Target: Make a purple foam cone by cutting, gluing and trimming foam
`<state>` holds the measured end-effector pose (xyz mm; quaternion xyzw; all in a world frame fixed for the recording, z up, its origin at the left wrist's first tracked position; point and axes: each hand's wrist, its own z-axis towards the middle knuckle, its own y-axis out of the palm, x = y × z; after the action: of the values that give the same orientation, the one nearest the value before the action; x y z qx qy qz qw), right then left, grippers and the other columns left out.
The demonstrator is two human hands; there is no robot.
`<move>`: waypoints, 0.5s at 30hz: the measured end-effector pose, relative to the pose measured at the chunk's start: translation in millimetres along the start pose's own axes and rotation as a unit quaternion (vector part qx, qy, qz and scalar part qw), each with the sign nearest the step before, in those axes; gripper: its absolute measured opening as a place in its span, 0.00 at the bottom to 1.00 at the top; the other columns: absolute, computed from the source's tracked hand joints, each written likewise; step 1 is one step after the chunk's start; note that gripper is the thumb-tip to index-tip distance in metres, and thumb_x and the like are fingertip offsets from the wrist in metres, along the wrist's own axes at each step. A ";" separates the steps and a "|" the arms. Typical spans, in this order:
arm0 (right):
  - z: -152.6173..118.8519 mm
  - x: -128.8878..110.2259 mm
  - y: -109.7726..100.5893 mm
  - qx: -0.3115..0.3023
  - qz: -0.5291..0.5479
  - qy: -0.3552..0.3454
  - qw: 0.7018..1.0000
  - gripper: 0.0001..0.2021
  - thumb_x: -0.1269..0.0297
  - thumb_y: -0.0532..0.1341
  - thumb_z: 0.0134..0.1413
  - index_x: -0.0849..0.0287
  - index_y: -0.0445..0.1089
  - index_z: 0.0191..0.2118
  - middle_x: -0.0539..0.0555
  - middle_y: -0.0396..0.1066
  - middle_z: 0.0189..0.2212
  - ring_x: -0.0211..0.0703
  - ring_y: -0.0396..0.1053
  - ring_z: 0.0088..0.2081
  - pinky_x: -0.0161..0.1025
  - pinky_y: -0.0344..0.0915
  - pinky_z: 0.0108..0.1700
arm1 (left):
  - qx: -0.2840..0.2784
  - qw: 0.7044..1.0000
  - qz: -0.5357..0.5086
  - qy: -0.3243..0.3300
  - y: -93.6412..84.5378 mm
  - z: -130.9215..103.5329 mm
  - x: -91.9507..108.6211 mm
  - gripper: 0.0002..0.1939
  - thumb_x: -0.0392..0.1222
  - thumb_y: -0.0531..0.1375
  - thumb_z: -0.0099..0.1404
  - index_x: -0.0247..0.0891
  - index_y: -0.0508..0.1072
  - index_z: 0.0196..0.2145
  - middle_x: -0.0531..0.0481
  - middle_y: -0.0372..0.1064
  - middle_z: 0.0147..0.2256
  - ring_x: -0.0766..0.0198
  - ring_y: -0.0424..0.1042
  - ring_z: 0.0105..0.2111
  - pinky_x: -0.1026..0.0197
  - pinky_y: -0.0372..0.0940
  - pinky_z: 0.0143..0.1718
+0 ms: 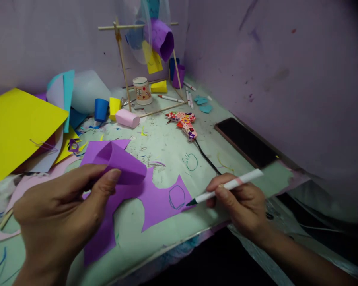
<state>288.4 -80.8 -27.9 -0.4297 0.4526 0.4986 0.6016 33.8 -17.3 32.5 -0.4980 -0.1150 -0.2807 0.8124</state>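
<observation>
A pale green table [158, 135], read as a clock face
A yellow sheet [24, 127] lies at nine o'clock, a cut purple sheet [156, 206] at six. The left hand [64, 204], at eight, is closed in a pinch; the right hand [243, 206], between four and five, is curled in a writing grip. A phone [244, 143] lies at three, a flowered glue gun [185, 124] near twelve. A purple paper cup [131, 171], at eight, tilts in the left hand's grasp, over the purple sheet. A white marker [240, 181], at four, in the right hand, points its green tip at the sheet's edge; contact cannot be told. Smallest, an outline [177, 197] drawn on the sheet sits at six.
</observation>
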 end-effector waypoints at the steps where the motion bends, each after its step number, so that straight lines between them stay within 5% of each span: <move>1: -1.6 1.8 1.1 -0.006 0.003 0.002 1.000 0.07 0.63 0.59 0.58 0.55 0.72 0.31 0.48 0.71 0.19 0.36 0.70 0.20 0.31 0.67 0.22 | 0.001 1.000 -0.003 -0.015 1.7 -1.0 1.6 0.10 0.50 0.62 0.58 0.44 0.78 0.33 0.58 0.74 0.24 0.68 0.67 0.19 0.65 0.60 0.18; 4: -2.5 5.9 4.1 0.004 0.007 0.002 1.000 0.07 0.63 0.59 0.57 0.56 0.72 0.31 0.48 0.70 0.18 0.36 0.69 0.20 0.32 0.67 0.21 | -0.020 1.000 -0.020 0.012 6.7 -0.6 8.2 0.08 0.48 0.62 0.58 0.43 0.78 0.28 0.58 0.74 0.23 0.70 0.67 0.19 0.67 0.61 0.18; 9: 3.1 10.9 7.2 0.089 0.049 0.028 0.994 0.07 0.61 0.58 0.59 0.55 0.72 0.36 0.47 0.70 0.20 0.36 0.67 0.21 0.33 0.66 0.23 | -0.107 0.973 -0.072 0.191 11.0 5.5 29.5 0.04 0.39 0.60 0.61 0.43 0.74 0.29 0.62 0.72 0.22 0.76 0.67 0.18 0.73 0.62 0.21; 15: 3.5 10.3 8.4 0.112 0.073 0.028 0.991 0.07 0.61 0.59 0.58 0.55 0.72 0.38 0.48 0.72 0.23 0.35 0.67 0.21 0.33 0.66 0.23 | -0.189 0.930 -0.085 0.304 24.7 -11.8 40.9 0.06 0.36 0.54 0.65 0.42 0.67 0.30 0.57 0.69 0.22 0.70 0.67 0.18 0.66 0.60 0.19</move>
<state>281.5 -74.1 -37.8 -0.3394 0.5527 0.4750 0.5947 80.2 -33.1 27.5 -0.5213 0.1506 -0.5030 0.6727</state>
